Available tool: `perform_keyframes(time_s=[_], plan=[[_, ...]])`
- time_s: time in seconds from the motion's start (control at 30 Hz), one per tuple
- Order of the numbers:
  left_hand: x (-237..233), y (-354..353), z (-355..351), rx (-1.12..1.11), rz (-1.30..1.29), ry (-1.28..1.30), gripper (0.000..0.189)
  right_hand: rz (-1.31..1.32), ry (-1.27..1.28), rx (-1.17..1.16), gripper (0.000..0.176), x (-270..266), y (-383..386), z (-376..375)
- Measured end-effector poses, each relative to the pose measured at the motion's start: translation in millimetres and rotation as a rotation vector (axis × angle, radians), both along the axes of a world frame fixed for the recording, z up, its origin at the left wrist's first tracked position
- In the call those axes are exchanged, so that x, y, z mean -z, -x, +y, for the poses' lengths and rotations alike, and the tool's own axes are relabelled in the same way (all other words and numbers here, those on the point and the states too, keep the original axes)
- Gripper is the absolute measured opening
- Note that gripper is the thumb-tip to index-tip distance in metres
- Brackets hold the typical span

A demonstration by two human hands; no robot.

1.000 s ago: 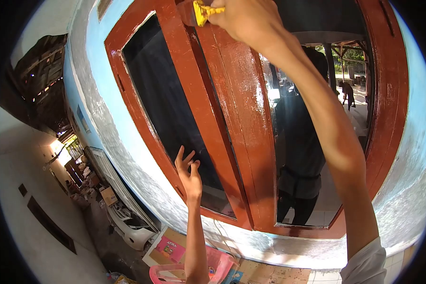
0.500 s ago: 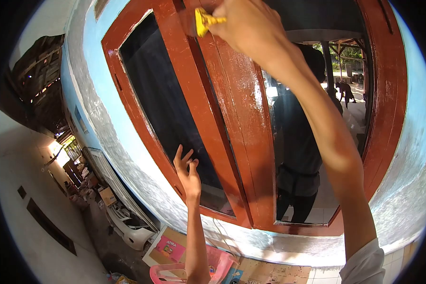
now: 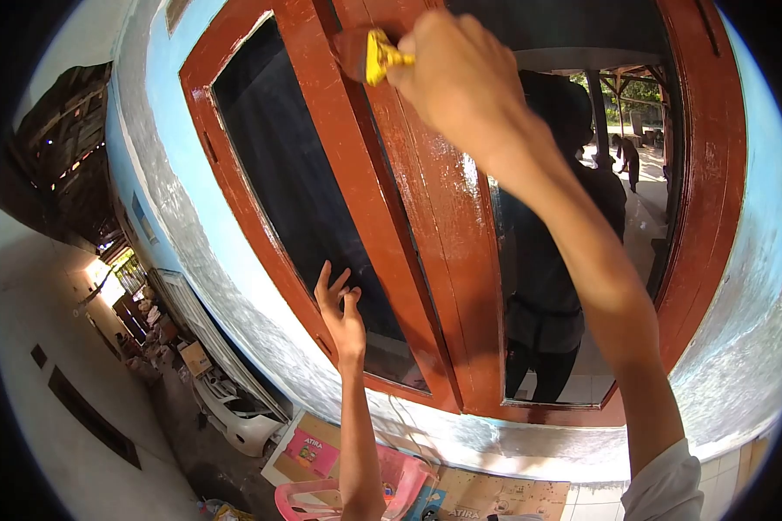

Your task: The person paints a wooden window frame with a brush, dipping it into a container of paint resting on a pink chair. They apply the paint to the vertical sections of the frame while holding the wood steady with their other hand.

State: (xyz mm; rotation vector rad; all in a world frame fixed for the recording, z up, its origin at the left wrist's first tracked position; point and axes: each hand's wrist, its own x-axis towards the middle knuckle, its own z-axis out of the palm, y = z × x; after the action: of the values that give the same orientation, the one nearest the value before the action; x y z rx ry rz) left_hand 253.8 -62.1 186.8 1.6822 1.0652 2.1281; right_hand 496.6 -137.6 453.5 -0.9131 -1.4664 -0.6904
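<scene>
Near the top centre, my right hand (image 3: 460,74) is closed round a yellow-handled paintbrush (image 3: 382,57). Its dark, reddish bristles point left, at the upper part of the glossy red-brown window frame (image 3: 443,217), over the gap between the two shutters; whether they touch cannot be told. My left hand (image 3: 342,313) is raised with its fingers apart and holds nothing. It is in front of the lower part of the dark left pane (image 3: 278,148). The right pane (image 3: 543,347) reflects a dark figure. My right forearm crosses that pane.
A light blue and grey wall (image 3: 235,304) surrounds the frame. Below are a pink plastic chair (image 3: 404,473), flattened cardboard (image 3: 504,497) and a pink-labelled box (image 3: 313,451). A white car bumper (image 3: 243,430) lies in the alley at left.
My right hand and the brush have moved slightly down. My left hand has stayed almost in place, with its fingers still apart.
</scene>
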Motion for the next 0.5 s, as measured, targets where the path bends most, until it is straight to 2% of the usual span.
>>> perform_keyframes(time_s=[0.03, 0.13, 0.27, 0.3, 0.4, 0.5], plan=[[1.0, 0.7, 1.6, 0.004, 0.0, -0.003, 0.053, -0.02, -0.032, -0.041, 0.02, 12.2, -0.5, 1.2], [1.6, 0.1, 5.3, -0.039, 0.034, -0.062, 0.052, 0.009, 0.181, -0.072, 0.021, 32.7, -7.5, -13.6], [-0.5, 1.1, 3.1, -0.032, 0.042, -0.034, 0.052, 0.051, 0.081, -0.017, 0.02, 18.4, -11.8, -21.5], [-0.4, 1.8, 3.4, -0.026, 0.04, -0.035, 0.052, 0.067, -0.042, -0.005, 0.019, 13.2, -9.5, -14.6], [-2.0, -2.4, -0.1, 0.001, 0.0, -0.026, 0.052, 0.101, 0.156, -0.023, 0.015, -11.0, 4.9, -41.8], [-0.7, -3.7, -0.7, 0.007, -0.007, -0.023, 0.051, 0.051, 0.07, -0.034, 0.017, 19.2, 6.1, -6.6]])
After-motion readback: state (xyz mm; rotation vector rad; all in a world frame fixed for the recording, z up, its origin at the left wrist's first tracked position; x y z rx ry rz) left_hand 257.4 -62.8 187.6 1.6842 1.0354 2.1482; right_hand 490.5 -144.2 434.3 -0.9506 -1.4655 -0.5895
